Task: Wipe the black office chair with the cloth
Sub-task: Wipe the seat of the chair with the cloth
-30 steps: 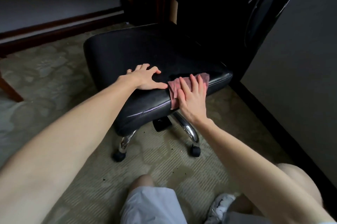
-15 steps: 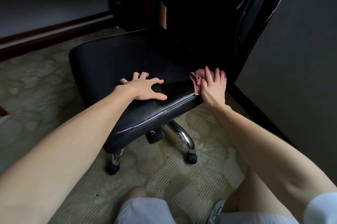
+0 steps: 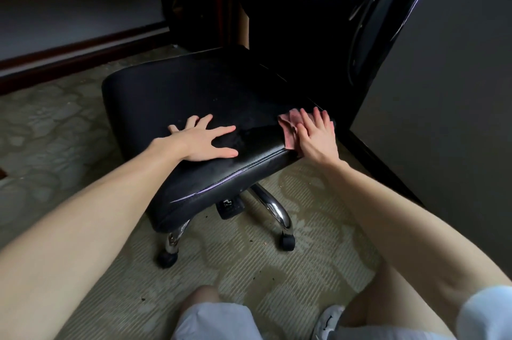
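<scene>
Wiping the near right corner of the chair seat

My left hand (image 3: 203,141) lies flat, fingers spread, holding nothing, on the near part of the seat (image 3: 207,84) of the black chair (image 3: 177,190), I judge to stop the wheeled chair rolling or turning. My right hand (image 3: 317,136) is flat too, fingers straight, pressing the pink cloth (image 3: 289,125) onto the seat's near right corner, where the cloth laps over the edge. A dark wall (image 3: 443,90) stands just right of that corner and the backrest (image 3: 304,21) rises behind, so room there is tight. The seat's left and far parts lie open for wider strokes.
</scene>
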`<state>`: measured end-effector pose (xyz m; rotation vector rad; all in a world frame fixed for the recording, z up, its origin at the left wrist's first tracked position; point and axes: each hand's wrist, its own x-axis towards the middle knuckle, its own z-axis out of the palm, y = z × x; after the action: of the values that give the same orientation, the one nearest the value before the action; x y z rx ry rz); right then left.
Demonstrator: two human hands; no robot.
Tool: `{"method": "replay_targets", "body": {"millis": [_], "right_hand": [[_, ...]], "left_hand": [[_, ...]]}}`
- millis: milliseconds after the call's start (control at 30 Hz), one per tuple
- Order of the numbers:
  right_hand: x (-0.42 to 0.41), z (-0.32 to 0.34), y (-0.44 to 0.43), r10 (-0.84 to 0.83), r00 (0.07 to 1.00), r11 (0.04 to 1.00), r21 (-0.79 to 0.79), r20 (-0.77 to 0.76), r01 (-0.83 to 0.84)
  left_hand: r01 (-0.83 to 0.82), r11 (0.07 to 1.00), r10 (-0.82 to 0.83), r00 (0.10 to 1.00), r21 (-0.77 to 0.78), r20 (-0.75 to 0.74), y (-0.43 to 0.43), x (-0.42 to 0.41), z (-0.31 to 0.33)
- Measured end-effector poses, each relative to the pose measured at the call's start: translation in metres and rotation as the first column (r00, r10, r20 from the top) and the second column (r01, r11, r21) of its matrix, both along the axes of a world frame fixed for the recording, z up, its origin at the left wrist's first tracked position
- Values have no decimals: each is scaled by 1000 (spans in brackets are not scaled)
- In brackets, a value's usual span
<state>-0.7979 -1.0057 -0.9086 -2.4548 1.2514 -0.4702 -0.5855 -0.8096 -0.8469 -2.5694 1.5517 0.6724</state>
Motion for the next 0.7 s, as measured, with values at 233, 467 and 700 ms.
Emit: {"method": "replay_targets", "body": {"millis": [233, 467, 700], "right_hand": [[9, -16, 34, 77, 991, 975, -214, 112, -52], [9, -21, 55, 160, 973, 980, -143, 168, -137], [6, 0, 10, 188, 973, 980, 44, 134, -195]], "left_hand": [[-1, 1000, 0, 998, 13, 56, -8, -7, 2], [-1, 998, -3, 998, 66, 63, -9, -2, 7], [-25, 999, 24, 999, 33, 31, -13, -10, 2]]}}
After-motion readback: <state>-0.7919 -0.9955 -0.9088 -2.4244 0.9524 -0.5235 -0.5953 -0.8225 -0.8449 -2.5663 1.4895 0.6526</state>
